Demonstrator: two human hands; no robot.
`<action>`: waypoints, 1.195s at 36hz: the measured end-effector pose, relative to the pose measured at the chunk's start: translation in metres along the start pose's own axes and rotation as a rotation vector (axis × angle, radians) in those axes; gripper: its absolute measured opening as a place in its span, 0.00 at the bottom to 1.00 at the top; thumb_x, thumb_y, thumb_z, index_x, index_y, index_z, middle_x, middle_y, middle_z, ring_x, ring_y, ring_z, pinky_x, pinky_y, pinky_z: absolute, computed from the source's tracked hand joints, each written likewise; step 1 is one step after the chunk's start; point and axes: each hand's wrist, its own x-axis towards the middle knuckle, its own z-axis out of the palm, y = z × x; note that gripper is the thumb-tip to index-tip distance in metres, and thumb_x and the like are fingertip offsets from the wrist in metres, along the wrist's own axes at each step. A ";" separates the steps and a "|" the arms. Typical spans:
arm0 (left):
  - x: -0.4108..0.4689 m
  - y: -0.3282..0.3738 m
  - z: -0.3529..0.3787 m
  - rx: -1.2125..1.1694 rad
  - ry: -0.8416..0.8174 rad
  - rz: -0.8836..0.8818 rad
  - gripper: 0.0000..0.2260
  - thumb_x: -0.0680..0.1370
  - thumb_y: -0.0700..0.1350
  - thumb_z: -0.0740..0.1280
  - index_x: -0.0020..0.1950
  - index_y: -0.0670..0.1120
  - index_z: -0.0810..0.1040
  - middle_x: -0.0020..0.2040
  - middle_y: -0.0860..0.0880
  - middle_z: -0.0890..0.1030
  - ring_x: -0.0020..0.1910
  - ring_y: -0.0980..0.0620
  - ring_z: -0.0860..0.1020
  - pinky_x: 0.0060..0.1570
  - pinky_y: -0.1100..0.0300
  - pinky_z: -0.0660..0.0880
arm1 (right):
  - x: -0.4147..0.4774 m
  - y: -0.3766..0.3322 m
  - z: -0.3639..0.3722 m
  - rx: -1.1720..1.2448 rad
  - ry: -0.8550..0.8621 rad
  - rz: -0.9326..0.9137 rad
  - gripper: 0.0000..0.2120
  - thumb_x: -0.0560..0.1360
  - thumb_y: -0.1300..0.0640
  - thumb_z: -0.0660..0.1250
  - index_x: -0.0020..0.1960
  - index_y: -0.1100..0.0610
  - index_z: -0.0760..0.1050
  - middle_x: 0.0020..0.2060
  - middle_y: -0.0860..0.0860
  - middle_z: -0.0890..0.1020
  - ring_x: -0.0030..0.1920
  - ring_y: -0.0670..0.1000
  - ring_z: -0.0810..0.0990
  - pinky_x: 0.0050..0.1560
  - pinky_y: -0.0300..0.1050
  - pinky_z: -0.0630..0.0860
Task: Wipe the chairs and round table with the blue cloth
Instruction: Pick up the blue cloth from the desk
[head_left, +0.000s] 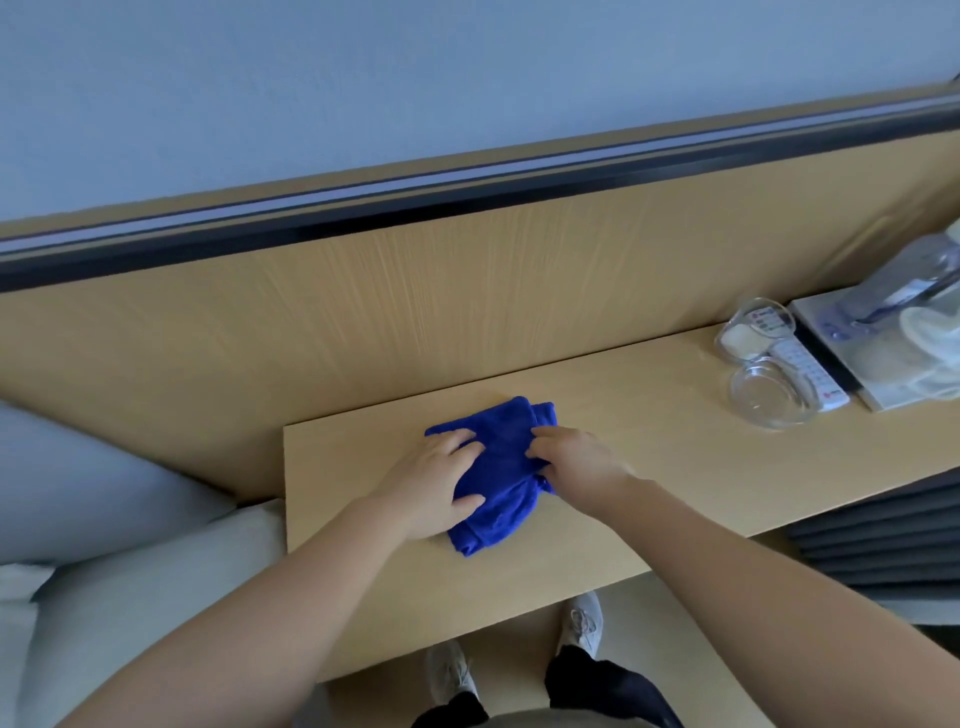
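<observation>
A blue cloth, folded into a bundle, lies on a light wooden desk top. My left hand rests flat on its left side with the thumb pressed against the cloth's lower part. My right hand has its fingers curled into the cloth's right edge. Both hands are on the cloth. No chairs or round table are in view.
At the desk's right end stand a glass bowl, a glass cup with packets, a white remote and a tray with cups. A wood panel and dark rail back the desk. White bedding lies left. My shoes show below.
</observation>
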 end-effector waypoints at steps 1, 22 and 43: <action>-0.001 0.000 -0.002 -0.015 -0.021 0.023 0.31 0.76 0.58 0.64 0.76 0.51 0.59 0.77 0.55 0.55 0.74 0.52 0.57 0.69 0.59 0.59 | -0.002 -0.002 -0.007 0.023 0.024 -0.003 0.13 0.75 0.66 0.59 0.55 0.61 0.78 0.57 0.55 0.78 0.60 0.59 0.74 0.56 0.53 0.73; -0.018 0.074 -0.052 -0.356 0.073 0.363 0.51 0.59 0.61 0.77 0.74 0.59 0.49 0.71 0.60 0.57 0.68 0.57 0.57 0.69 0.52 0.60 | -0.109 -0.056 -0.053 0.571 0.461 0.033 0.20 0.71 0.74 0.63 0.52 0.54 0.83 0.60 0.39 0.76 0.57 0.32 0.74 0.51 0.30 0.74; -0.044 0.233 0.019 -0.684 -0.521 0.378 0.40 0.62 0.61 0.78 0.67 0.65 0.60 0.66 0.59 0.71 0.61 0.58 0.75 0.60 0.55 0.75 | -0.371 -0.006 -0.019 0.465 0.702 0.323 0.20 0.72 0.75 0.63 0.54 0.56 0.83 0.63 0.45 0.76 0.62 0.39 0.73 0.58 0.35 0.74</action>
